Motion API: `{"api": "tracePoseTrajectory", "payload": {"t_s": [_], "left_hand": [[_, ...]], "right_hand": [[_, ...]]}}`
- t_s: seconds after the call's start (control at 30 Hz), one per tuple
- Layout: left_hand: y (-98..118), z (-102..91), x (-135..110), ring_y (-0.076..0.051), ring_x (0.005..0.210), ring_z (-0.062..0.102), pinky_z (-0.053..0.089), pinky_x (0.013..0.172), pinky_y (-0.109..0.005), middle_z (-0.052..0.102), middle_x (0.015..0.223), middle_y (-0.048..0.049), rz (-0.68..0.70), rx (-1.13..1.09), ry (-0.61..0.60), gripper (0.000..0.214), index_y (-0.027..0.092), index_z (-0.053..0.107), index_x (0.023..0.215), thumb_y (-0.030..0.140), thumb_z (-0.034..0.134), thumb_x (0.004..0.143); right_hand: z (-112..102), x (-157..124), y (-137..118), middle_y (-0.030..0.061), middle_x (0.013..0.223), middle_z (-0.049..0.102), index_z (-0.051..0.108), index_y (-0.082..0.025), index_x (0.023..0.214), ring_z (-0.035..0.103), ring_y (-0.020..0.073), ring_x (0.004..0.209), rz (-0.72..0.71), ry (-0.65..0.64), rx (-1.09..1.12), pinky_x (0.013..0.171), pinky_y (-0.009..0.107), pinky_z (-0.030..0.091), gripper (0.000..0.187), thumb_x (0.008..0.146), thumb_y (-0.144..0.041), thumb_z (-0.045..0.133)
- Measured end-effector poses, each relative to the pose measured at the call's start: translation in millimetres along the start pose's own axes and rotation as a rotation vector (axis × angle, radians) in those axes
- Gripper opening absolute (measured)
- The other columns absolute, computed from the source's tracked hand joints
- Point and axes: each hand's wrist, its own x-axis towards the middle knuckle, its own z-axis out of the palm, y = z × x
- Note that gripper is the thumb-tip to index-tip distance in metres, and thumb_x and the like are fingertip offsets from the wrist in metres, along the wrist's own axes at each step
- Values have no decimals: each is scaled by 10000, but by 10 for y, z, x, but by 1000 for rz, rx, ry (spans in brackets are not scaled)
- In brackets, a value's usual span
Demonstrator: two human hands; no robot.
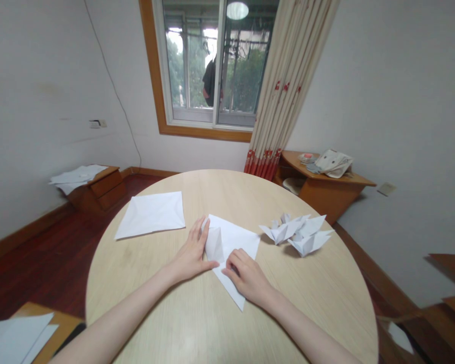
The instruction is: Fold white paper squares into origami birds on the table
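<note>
hands are kept open on a folded sheet [237, 240], the left hand [191, 251] against its raised flap, the right hand [247, 277] on its lower part, apparently to stop sliding; a plain sheet [150, 215] and folded shapes [296, 235] are set aside on the round table [136, 283].

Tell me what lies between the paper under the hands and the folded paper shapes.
Bare wooden tabletop, in the head view, between the paper and the folded paper shapes.
</note>
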Motion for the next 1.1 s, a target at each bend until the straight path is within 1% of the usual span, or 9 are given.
{"api": "tracePoseTrajectory", "payload": {"t_s": [0.07,0.2,0.4,0.67,0.83,0.97,1.1], "left_hand": [[-18,14,8,-381,1433,15,202,1115,-588,-25,1559,-192,6,19,20,1219,253,-173,1478,472,755,719],[-36,33,26,-387,1432,20,199,1112,-599,4,1554,-205,27,48,56,1197,245,-147,1484,528,733,722],[-24,31,49,-389,1430,36,207,1109,-598,58,1541,-226,45,78,78,1141,214,-86,1495,562,696,742],[-35,41,49,-392,1428,39,202,1108,-603,73,1538,-224,34,90,70,1134,206,-55,1499,562,701,732],[-38,35,44,-395,1427,43,203,1104,-610,73,1541,-212,23,82,62,1116,218,-44,1500,576,688,738],[-43,32,44,-391,1429,37,186,1114,-600,83,1539,-219,19,75,52,1110,197,-13,1501,583,689,734],[-43,26,46,-399,1426,36,192,1110,-606,78,1535,-221,14,88,37,1130,204,-40,1499,587,692,729]], "right_hand": [[-2,4,3,16,781,560,492,-201,769,495,186,754,-55,-5,-46,665,297,388,157,866,-173,611],[-2,21,1,17,775,579,508,-195,768,500,182,740,-145,-28,-114,669,298,372,158,878,-226,618],[3,31,-5,27,801,597,527,-187,796,524,188,745,-172,-93,-194,667,299,369,137,892,-246,605],[-70,16,-71,18,791,594,523,-194,790,542,168,740,-140,-198,-86,650,272,374,135,906,-240,574],[-119,-7,-94,7,790,600,548,-190,791,549,155,746,-72,-257,-35,665,253,378,110,879,-220,608],[-165,-25,-118,-2,780,612,574,-183,781,557,149,745,-40,-299,-14,669,240,371,110,854,-219,649],[-224,-29,-155,-13,759,617,587,-181,753,562,140,729,-11,-350,25,661,227,367,135,833,-234,683]]}}
